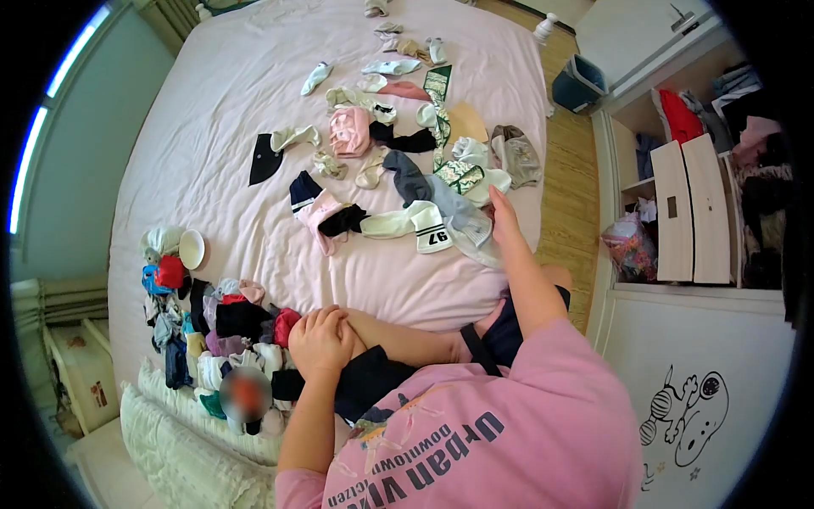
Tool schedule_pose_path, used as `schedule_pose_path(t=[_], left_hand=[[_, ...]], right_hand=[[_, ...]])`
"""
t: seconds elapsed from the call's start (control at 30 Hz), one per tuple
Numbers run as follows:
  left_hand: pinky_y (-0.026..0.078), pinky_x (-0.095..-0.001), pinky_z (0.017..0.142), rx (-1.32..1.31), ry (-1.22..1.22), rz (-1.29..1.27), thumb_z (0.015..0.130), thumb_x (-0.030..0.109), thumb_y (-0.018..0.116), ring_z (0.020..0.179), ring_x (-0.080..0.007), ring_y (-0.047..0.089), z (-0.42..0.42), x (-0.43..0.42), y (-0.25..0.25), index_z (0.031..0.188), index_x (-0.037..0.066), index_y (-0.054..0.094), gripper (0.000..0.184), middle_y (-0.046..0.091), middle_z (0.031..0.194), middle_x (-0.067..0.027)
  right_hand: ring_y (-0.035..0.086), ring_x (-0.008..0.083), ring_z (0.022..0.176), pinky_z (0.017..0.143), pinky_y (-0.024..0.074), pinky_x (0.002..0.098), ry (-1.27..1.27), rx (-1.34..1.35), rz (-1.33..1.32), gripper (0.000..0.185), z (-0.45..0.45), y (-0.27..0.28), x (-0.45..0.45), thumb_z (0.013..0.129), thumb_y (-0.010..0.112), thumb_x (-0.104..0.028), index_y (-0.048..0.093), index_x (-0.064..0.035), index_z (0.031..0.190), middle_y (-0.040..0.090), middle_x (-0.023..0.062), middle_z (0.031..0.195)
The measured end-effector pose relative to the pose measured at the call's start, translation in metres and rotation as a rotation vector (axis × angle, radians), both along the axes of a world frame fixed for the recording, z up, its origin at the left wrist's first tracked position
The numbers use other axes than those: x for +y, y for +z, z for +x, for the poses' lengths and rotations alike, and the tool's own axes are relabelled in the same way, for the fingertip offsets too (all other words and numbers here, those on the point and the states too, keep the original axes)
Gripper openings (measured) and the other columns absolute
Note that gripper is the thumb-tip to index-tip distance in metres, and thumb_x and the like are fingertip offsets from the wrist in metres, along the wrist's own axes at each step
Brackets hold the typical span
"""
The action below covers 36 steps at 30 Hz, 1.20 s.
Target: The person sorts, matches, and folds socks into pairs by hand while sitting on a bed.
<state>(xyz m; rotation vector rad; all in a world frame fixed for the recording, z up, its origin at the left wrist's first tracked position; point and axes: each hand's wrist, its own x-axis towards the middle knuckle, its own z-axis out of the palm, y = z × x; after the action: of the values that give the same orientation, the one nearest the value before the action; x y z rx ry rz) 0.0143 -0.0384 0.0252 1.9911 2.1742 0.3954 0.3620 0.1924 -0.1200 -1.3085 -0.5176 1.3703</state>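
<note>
Right hand (504, 219) of mine, seen edge-on with fingers straight, at the near side of the loose socks; whether it pinches anything I cannot tell. Left hand (319, 341): spread over my knee, holding nothing visible. Nearest my right fingertips are a white piece (497, 179) and a blue sock (462, 219); the numbered sock (431, 231) lies beside the latter on the bed (216, 93). I judge the work partial: a dense heap (242, 321) lies gathered near the bowl (192, 249), while the loose socks, scattered around a pink pouch (349, 132), appear yet to be dealt with. Obscured: overlapped pieces within the heap, one blurred patch (246, 394) there, and the farthest socks, too small to make out.
</note>
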Motion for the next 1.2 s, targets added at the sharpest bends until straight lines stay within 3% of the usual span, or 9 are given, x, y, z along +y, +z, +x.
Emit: schedule_pose_path(t=[0.1, 0.2, 0.4, 0.7, 0.8, 0.83, 0.93, 1.0, 1.2], left_hand=[[0.041, -0.0306, 0.078, 0.001, 0.012, 0.004, 0.072, 0.018, 0.052, 0.085, -0.0184, 0.057, 0.001, 0.000, 0.002, 0.079, 0.011, 0.063, 0.015, 0.062, 0.090, -0.0012], [0.041, -0.0306, 0.077, 0.016, 0.021, 0.009, 0.072, 0.020, 0.052, 0.084, -0.0170, 0.057, 0.000, -0.002, -0.002, 0.078, 0.012, 0.064, 0.016, 0.062, 0.090, 0.0013], [0.041, -0.0307, 0.076, 0.043, 0.028, 0.026, 0.072, 0.022, 0.052, 0.084, -0.0165, 0.057, 0.003, -0.003, 0.001, 0.077, 0.013, 0.064, 0.016, 0.062, 0.091, 0.0023], [0.041, -0.0310, 0.078, 0.014, 0.032, 0.045, 0.073, 0.022, 0.053, 0.085, -0.0172, 0.057, 0.001, -0.007, -0.001, 0.078, 0.013, 0.064, 0.016, 0.062, 0.091, 0.0016], [0.041, -0.0309, 0.078, 0.010, 0.042, 0.029, 0.073, 0.022, 0.053, 0.085, -0.0174, 0.057, 0.002, -0.007, 0.001, 0.079, 0.013, 0.064, 0.016, 0.062, 0.091, 0.0016], [0.041, -0.0310, 0.078, 0.009, 0.047, 0.019, 0.073, 0.022, 0.053, 0.085, -0.0174, 0.057, 0.002, -0.006, 0.002, 0.079, 0.013, 0.064, 0.016, 0.062, 0.090, 0.0016], [0.041, -0.0310, 0.078, 0.008, 0.055, 0.018, 0.072, 0.022, 0.053, 0.085, -0.0173, 0.057, 0.002, -0.004, -0.001, 0.078, 0.013, 0.064, 0.016, 0.062, 0.090, 0.0017], [0.041, -0.0309, 0.078, 0.003, 0.046, 0.013, 0.073, 0.021, 0.052, 0.086, -0.0177, 0.056, 0.001, -0.007, -0.001, 0.079, 0.013, 0.064, 0.016, 0.062, 0.091, 0.0011], [0.041, -0.0313, 0.079, -0.018, 0.051, -0.011, 0.074, 0.019, 0.052, 0.088, -0.0188, 0.056, 0.002, -0.006, 0.005, 0.081, 0.012, 0.063, 0.015, 0.062, 0.093, 0.0004]], right_hand=[[0.051, 0.0151, 0.099, 0.086, 0.0402, 0.0310, 0.067, 0.067, -0.083, 0.031, 0.021, 0.015, 0.025, 0.084, 0.056, -0.024, 0.054, -0.0059, 0.109, 0.054, 0.0053, 0.110], [0.050, 0.0174, 0.103, 0.088, 0.0407, 0.0330, 0.055, 0.359, 0.199, 0.030, 0.020, 0.085, 0.026, 0.086, 0.051, -0.015, 0.050, -0.0075, 0.114, 0.052, 0.0052, 0.115], [0.048, 0.0210, 0.107, 0.090, 0.0415, 0.0361, 0.048, 0.310, 0.489, 0.043, 0.045, 0.124, 0.038, 0.084, 0.048, -0.003, 0.038, -0.0108, 0.126, 0.046, 0.0094, 0.121], [0.049, 0.0207, 0.104, 0.086, 0.0434, 0.0326, -0.073, 0.002, 0.249, 0.048, 0.049, 0.086, 0.062, 0.078, 0.057, -0.002, 0.039, -0.0041, 0.123, 0.049, 0.0128, 0.115], [0.050, 0.0210, 0.102, 0.084, 0.0423, 0.0342, -0.428, -0.610, 0.036, 0.047, 0.036, 0.057, 0.060, 0.077, 0.061, -0.011, 0.043, -0.0029, 0.119, 0.051, 0.0115, 0.110], [0.049, 0.0245, 0.102, 0.086, 0.0394, 0.0357, -0.280, -0.641, 0.060, 0.054, 0.030, 0.048, 0.047, 0.073, 0.065, -0.023, 0.044, -0.0023, 0.118, 0.050, 0.0140, 0.110], [0.045, 0.0311, 0.107, 0.088, 0.0376, 0.0392, 0.330, -1.441, -0.220, 0.060, -0.034, 0.049, -0.008, 0.067, 0.067, -0.042, 0.049, -0.0084, 0.113, 0.047, 0.0169, 0.115], [0.033, 0.0347, 0.117, 0.093, 0.0306, 0.0487, 0.345, -1.363, -0.262, 0.050, -0.058, -0.013, -0.028, 0.067, 0.065, -0.041, 0.056, -0.0060, 0.102, 0.039, 0.0159, 0.125], [0.052, 0.0329, 0.090, 0.077, 0.0416, 0.0410, 0.596, -1.179, 0.350, 0.032, -0.113, -0.001, -0.072, 0.065, 0.068, -0.027, 0.058, -0.0021, 0.082, 0.056, 0.0150, 0.093]])
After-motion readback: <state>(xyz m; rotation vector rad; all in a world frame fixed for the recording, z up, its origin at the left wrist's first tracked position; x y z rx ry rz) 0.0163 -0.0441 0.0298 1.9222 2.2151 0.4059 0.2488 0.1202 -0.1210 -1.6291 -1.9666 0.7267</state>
